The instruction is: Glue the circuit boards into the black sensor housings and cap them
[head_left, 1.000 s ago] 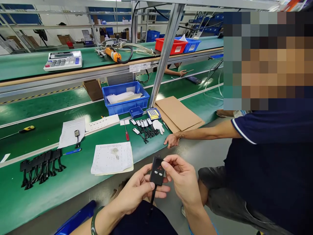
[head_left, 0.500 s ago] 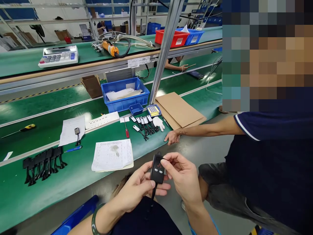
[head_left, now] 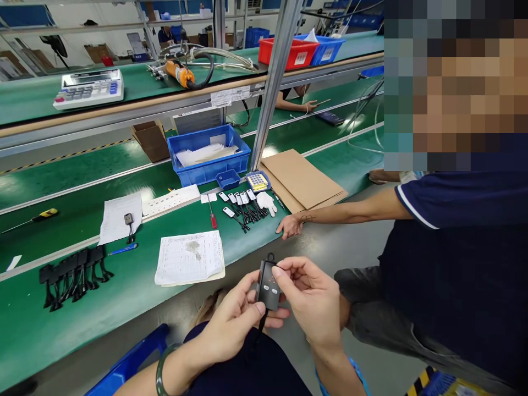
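A small black box-shaped device (head_left: 270, 300) is held over my lap, in front of the bench edge. Its face has two pale oval buttons or windows and small reddish marks; a loop sits on top and a black cable hangs below. My left hand (head_left: 233, 316) grips it from the left and beneath, thumb on the lower edge. At the upper right of its face, my right hand (head_left: 315, 300) has thumb and forefinger closed on the device, partly hiding the marks. Nearest on the bench lies a stack of written sheets (head_left: 177, 261).
Black cabled devices (head_left: 70, 269) lie in a row at left, with more white-labelled ones (head_left: 241, 203) farther back. A red screwdriver (head_left: 213, 220), blue bin (head_left: 214, 170) and cardboard sheets (head_left: 305, 181) are on the bench. A co-worker's hand (head_left: 290, 226) rests on the edge at right.
The device has tilted a little, so its face catches more light and its top loop shows more. Both hands keep their hold. The camera view has shifted slightly.
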`<act>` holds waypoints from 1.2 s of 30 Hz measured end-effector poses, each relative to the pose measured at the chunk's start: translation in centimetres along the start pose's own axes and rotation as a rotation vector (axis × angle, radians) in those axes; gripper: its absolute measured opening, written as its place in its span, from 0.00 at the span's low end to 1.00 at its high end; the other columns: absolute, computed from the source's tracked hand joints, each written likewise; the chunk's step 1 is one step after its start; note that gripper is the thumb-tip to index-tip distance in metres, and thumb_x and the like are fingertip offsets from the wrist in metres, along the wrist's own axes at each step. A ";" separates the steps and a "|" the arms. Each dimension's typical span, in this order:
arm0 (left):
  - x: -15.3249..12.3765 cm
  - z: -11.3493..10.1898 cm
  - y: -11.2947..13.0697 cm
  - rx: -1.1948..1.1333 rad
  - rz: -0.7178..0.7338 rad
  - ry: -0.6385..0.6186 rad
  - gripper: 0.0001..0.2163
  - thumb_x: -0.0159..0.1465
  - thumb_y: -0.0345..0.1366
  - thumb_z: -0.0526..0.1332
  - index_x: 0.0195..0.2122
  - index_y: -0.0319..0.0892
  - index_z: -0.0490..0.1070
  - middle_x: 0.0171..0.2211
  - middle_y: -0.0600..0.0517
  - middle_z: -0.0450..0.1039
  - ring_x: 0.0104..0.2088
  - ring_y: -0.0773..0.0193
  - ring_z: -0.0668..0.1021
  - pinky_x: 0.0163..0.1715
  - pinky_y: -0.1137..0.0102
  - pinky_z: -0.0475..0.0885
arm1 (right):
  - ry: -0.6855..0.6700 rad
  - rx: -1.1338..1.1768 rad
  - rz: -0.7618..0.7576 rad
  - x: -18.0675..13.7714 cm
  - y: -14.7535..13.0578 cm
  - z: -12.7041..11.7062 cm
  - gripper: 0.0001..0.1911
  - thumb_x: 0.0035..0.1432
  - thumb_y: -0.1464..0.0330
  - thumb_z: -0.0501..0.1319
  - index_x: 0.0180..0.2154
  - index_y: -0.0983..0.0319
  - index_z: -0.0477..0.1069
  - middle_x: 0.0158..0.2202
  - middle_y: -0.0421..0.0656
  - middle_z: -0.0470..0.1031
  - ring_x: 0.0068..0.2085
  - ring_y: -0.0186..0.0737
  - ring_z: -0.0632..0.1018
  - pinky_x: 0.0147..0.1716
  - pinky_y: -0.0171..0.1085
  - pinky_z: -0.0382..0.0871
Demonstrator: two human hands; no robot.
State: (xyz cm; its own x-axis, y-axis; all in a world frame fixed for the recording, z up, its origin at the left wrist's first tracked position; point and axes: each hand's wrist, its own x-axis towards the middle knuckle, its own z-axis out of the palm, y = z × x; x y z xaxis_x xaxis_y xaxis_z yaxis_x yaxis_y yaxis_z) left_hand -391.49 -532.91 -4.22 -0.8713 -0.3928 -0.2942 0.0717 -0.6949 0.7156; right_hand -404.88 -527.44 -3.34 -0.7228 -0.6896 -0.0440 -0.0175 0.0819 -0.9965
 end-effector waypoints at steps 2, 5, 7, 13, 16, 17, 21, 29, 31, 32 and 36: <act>0.0 0.1 0.1 0.009 -0.003 -0.004 0.24 0.65 0.43 0.63 0.60 0.46 0.60 0.50 0.43 0.73 0.47 0.54 0.80 0.48 0.62 0.75 | 0.005 -0.001 0.003 -0.1 0.0 0.0 0.08 0.51 0.64 0.67 0.28 0.62 0.72 0.22 0.39 0.72 0.22 0.33 0.72 0.19 0.29 0.70; -0.2 0.3 0.3 0.032 -0.004 -0.002 0.26 0.65 0.44 0.63 0.61 0.44 0.59 0.50 0.42 0.73 0.47 0.54 0.80 0.48 0.62 0.74 | 0.021 -0.008 0.004 -0.2 0.1 0.0 0.07 0.51 0.65 0.67 0.28 0.62 0.72 0.22 0.39 0.72 0.22 0.32 0.72 0.19 0.29 0.70; -0.2 0.4 0.4 0.054 -0.004 0.000 0.27 0.65 0.44 0.63 0.62 0.44 0.58 0.50 0.42 0.73 0.47 0.54 0.79 0.48 0.61 0.74 | 0.033 -0.012 0.009 -0.2 0.1 0.1 0.07 0.51 0.65 0.67 0.28 0.62 0.72 0.21 0.39 0.72 0.22 0.32 0.72 0.19 0.29 0.70; -0.3 0.6 0.7 0.100 0.007 0.003 0.27 0.65 0.45 0.61 0.62 0.43 0.57 0.51 0.41 0.72 0.47 0.53 0.79 0.49 0.60 0.74 | 0.073 0.009 0.000 -0.4 -0.2 0.6 0.08 0.50 0.65 0.67 0.27 0.62 0.72 0.20 0.39 0.71 0.21 0.31 0.71 0.19 0.29 0.69; -0.5 0.6 0.8 0.116 0.001 0.008 0.26 0.65 0.45 0.61 0.61 0.42 0.57 0.51 0.41 0.72 0.47 0.53 0.79 0.49 0.61 0.74 | 0.075 0.007 -0.004 -0.4 -0.4 0.9 0.08 0.50 0.65 0.67 0.27 0.62 0.73 0.20 0.39 0.71 0.21 0.31 0.71 0.19 0.29 0.68; -0.5 0.5 0.8 0.120 0.002 0.010 0.26 0.65 0.45 0.61 0.61 0.42 0.57 0.51 0.41 0.73 0.47 0.53 0.79 0.49 0.60 0.74 | 0.070 0.005 -0.002 -0.4 -0.4 0.9 0.08 0.51 0.64 0.67 0.27 0.63 0.72 0.20 0.39 0.71 0.21 0.31 0.71 0.18 0.29 0.68; -0.5 0.2 0.8 0.114 0.011 0.022 0.25 0.65 0.44 0.62 0.59 0.42 0.59 0.49 0.41 0.74 0.47 0.53 0.79 0.49 0.60 0.74 | 0.035 -0.049 -0.001 -0.2 -0.3 0.9 0.09 0.51 0.63 0.66 0.27 0.62 0.72 0.20 0.37 0.68 0.21 0.30 0.69 0.18 0.29 0.67; -0.2 -0.8 0.6 -0.122 -0.079 0.034 0.19 0.64 0.43 0.63 0.52 0.38 0.65 0.44 0.38 0.78 0.42 0.52 0.82 0.44 0.60 0.76 | -0.115 0.058 0.033 1.7 0.5 0.0 0.13 0.55 0.59 0.64 0.38 0.60 0.71 0.29 0.38 0.67 0.29 0.33 0.71 0.28 0.31 0.71; 0.0 -0.9 0.7 -0.152 -0.078 0.042 0.20 0.65 0.46 0.61 0.50 0.38 0.65 0.42 0.38 0.78 0.40 0.52 0.83 0.41 0.62 0.77 | -0.133 0.032 0.035 2.0 0.8 0.2 0.15 0.53 0.59 0.65 0.40 0.60 0.71 0.31 0.39 0.68 0.31 0.34 0.71 0.29 0.32 0.71; 0.1 -1.0 0.7 -0.155 -0.078 0.050 0.20 0.65 0.47 0.61 0.50 0.38 0.65 0.41 0.38 0.79 0.40 0.52 0.83 0.40 0.63 0.77 | -0.139 0.001 0.029 2.1 1.0 0.4 0.16 0.51 0.60 0.66 0.41 0.60 0.71 0.32 0.39 0.67 0.31 0.34 0.71 0.30 0.32 0.70; 0.9 -1.5 0.8 -0.139 -0.051 0.087 0.19 0.64 0.45 0.63 0.49 0.39 0.65 0.40 0.41 0.79 0.36 0.54 0.84 0.35 0.67 0.79 | -0.166 -0.079 0.036 1.8 2.0 1.4 0.24 0.48 0.64 0.67 0.48 0.59 0.67 0.37 0.40 0.68 0.32 0.34 0.71 0.29 0.33 0.68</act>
State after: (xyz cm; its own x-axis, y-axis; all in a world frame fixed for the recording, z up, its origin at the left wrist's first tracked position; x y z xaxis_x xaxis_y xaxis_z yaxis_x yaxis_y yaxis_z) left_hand -391.45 -534.69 -4.90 -0.8305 -0.4014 -0.3861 0.1004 -0.7897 0.6052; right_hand -405.25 -529.52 -5.50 -0.6001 -0.7940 -0.0975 -0.0521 0.1603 -0.9857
